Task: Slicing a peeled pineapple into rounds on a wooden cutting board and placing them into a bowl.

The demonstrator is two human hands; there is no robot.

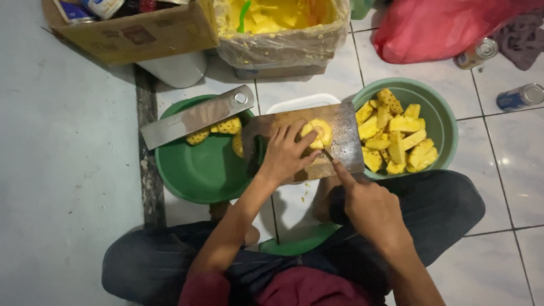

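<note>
Here, pineapple piece [318,132] under left hand [285,154] fingers [294,131], knife [327,154] beside

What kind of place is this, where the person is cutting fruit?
Probably a home kitchen floor or a small food-preparation spot. The person sits on a tiled floor, cutting on a wooden board, with a green basin of pineapple pieces and a lined scrap box nearby.

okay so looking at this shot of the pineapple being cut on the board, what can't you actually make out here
Head view only:
- Knife blade: mostly hidden by the right hand and the pineapple piece; its shape is unclear.
- Pineapple piece: partly covered by the left hand.
- White tub: mostly hidden under the cutting board.
- Cardboard box contents: cut off by the top edge.
- Red bag: cut off by the top edge.
</note>
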